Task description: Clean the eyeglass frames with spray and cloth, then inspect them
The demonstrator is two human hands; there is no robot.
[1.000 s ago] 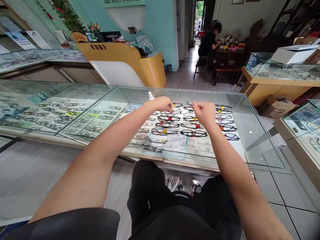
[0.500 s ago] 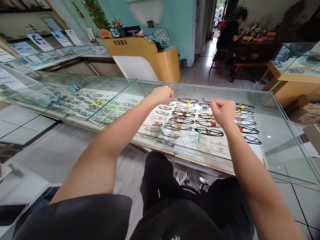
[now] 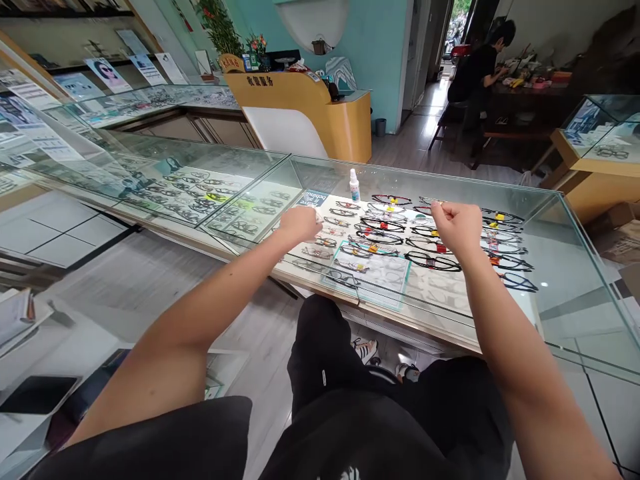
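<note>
My left hand (image 3: 300,225) is closed above the left part of the glass counter (image 3: 425,179). A small whitish bit shows by its fingers, too small to name. Farther right, my right hand (image 3: 457,227) is closed in a fist over the counter; whatever it may hold is hidden. Between the two hands, under or on the glass, rows of eyeglasses (image 3: 383,225) carry red, yellow and orange tags. A white spray bottle (image 3: 354,185) stands upright near the counter's far edge. Left of it lies a dark printed card (image 3: 313,198), partly behind my left hand.
A yellow reception desk (image 3: 300,93) stands beyond the counter. At the back right, a person (image 3: 475,73) sits at a cluttered table. A black tablet-like device (image 3: 40,395) lies on a white surface at lower left. Glass display cases extend leftward.
My left hand has moved left and toward me, uncovering the spray bottle and the card. My right hand stays closed at nearly the same place. The view has shifted slightly.
</note>
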